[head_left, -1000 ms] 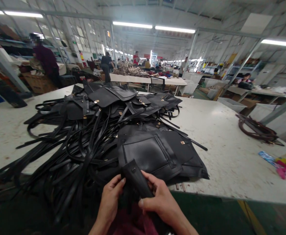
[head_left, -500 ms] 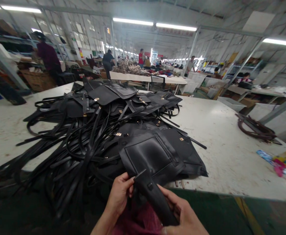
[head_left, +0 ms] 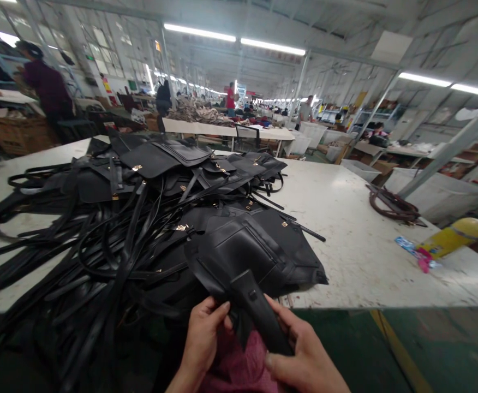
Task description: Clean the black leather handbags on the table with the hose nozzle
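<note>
A black leather bag piece (head_left: pixel 233 248) with a raised pocket lies at the table's front edge, its near end reaching toward me. My left hand (head_left: pixel 203 334) pinches the near edge of this leather between thumb and fingers. Wrapped around a narrow folded part (head_left: pixel 262 312) with a small slot is my right hand (head_left: pixel 304 352), fingers on its far side and thumb on the near side. Whether that folded part is joined to the pocketed panel is hard to see. A flap of black leather hangs between the hands, over a pinkish-red cloth (head_left: pixel 245 364).
Black bag pieces (head_left: pixel 157 158) with gold clasps and many straps (head_left: pixel 114 273) are heaped on the white table (head_left: pixel 337 240), some straps hanging over its front. To the right are brown straps (head_left: pixel 392 206) and a yellow item (head_left: pixel 455 237). People work farther off.
The view has turned right, so the heap sits farther left. The pocketed panel has bulged up slightly. My left hand's pinch sits a little lower along the leather edge; both hands keep hold.
</note>
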The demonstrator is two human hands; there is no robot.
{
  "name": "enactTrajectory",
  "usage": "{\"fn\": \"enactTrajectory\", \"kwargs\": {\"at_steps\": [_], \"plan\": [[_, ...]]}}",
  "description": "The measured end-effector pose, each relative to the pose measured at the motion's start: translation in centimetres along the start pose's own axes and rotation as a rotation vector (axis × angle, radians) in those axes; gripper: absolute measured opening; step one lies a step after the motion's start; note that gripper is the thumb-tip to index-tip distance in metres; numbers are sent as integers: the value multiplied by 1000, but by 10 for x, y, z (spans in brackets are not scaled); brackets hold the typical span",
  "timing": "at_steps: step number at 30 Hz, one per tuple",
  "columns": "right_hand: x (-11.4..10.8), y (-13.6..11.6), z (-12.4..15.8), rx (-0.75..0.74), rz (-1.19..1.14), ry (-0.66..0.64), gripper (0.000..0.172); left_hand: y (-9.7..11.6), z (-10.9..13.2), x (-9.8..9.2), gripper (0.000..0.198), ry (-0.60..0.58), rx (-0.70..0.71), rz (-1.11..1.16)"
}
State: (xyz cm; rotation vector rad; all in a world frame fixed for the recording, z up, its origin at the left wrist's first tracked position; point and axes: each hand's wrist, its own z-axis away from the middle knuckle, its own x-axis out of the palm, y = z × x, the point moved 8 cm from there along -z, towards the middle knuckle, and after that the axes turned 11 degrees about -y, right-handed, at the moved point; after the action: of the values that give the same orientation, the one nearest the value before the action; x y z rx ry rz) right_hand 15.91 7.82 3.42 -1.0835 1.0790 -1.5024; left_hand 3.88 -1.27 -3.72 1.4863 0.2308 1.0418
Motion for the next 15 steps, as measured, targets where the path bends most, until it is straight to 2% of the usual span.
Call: {"fn": "enactTrajectory", "kwargs": {"at_steps": [3, 10, 15], "plan": [[-9, -5, 3, -24, -11, 62, 79, 2, 0, 5, 21, -15, -21, 41], [0, 4, 16, -24, -98, -143, 78, 4, -2, 8, 21, 6, 2, 2], [-7, 21, 6, -22, -42, -168, 81, -6, 2, 8, 23, 67, -19, 36]]}}
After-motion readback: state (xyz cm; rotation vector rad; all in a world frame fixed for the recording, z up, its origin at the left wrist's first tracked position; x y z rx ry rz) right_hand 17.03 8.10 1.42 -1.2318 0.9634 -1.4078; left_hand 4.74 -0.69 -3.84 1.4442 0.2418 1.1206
